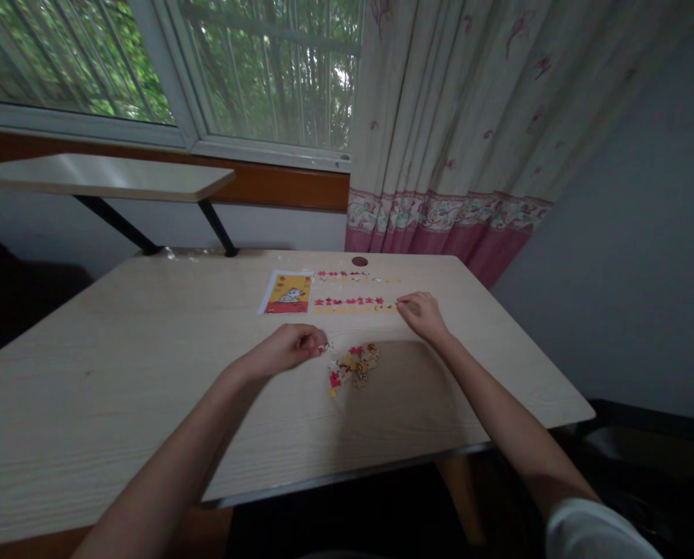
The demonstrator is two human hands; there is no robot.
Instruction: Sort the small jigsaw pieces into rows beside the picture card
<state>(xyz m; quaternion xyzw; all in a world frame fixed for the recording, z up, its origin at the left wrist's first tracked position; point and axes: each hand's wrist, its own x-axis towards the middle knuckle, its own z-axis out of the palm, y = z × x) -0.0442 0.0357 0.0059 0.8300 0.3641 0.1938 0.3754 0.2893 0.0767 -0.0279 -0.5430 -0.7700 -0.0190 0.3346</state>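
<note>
Puzzle pieces (pixel 357 366) lay in a loose pile on the desk (pixel 149 373), just right of the left hand (pixel 292 346), the nearer one, the pile's long axis slanting away rightward. The left fingers pinched a small piece (pixel 323 348); the right hand (pixel 422 314) stood at the lower yellow row's (pixel 352 310) right end, fingers drawn together, any grip undeterminable.

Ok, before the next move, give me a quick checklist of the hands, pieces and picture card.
1. Picture card unobstructed: ok.
2. Loose pile apart from lower yellow row: ok.
3. Pile sorted by colour: not ok, red, yellow and white are mixed.
4. Left hand beside the pile: ok.
5. Right hand holding a piece at the row's right end: cannot tell.
</note>
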